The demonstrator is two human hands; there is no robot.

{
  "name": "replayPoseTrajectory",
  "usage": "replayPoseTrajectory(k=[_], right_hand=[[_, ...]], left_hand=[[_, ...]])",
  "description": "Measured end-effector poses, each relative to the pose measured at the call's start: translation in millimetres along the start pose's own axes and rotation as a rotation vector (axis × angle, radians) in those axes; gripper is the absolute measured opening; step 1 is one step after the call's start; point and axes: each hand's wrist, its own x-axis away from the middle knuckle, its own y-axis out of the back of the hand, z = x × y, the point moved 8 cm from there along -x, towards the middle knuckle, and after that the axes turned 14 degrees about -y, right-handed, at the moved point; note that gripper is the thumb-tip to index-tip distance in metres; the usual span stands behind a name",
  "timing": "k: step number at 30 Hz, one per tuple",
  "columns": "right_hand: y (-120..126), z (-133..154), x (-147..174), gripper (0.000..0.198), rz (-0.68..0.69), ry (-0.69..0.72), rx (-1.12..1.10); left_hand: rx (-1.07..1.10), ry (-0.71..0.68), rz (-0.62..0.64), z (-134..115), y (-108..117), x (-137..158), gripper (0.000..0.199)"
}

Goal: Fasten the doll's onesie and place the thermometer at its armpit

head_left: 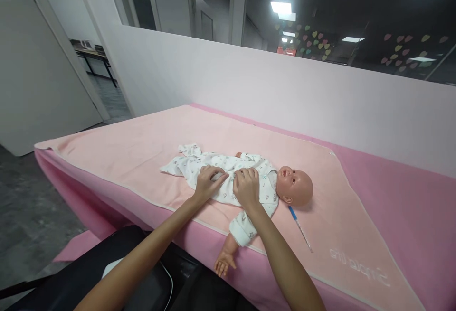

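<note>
A baby doll [295, 186] lies on its back with its head to the right, dressed in a white patterned romper [268, 190]. My left hand [209, 181] is closed in a pinch at the front of the romper, over the doll's lower body. Close beside it, my right hand [246, 185] has its fingers curled on the romper's front at the belly; the fingertips are partly hidden. One doll arm hangs toward me over the table's edge, and the romper's legs lie flat to the left. Beside the doll's head rests a thin thermometer [300, 229] with a blue end.
Under the doll a light pink towel [138, 145] covers the table, over a darker pink cloth [409, 178]. A white wall [249, 73] with glass above stands behind. A black chair [138, 254] is at the near side. A table [92, 54] shows through the doorway.
</note>
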Motion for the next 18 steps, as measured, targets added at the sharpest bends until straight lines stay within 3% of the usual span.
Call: replayPoseTrajectory(k=[10,18], right_hand=[[-1,0,-2,0.01,-0.002,0.0,-0.034],[1,0,-3,0.008,-0.003,-0.012,-0.071]], left_hand=[[0.023,0.115,-0.106,18,9,3,0.019],[-0.053,0.159,-0.105,24,9,4,0.016]])
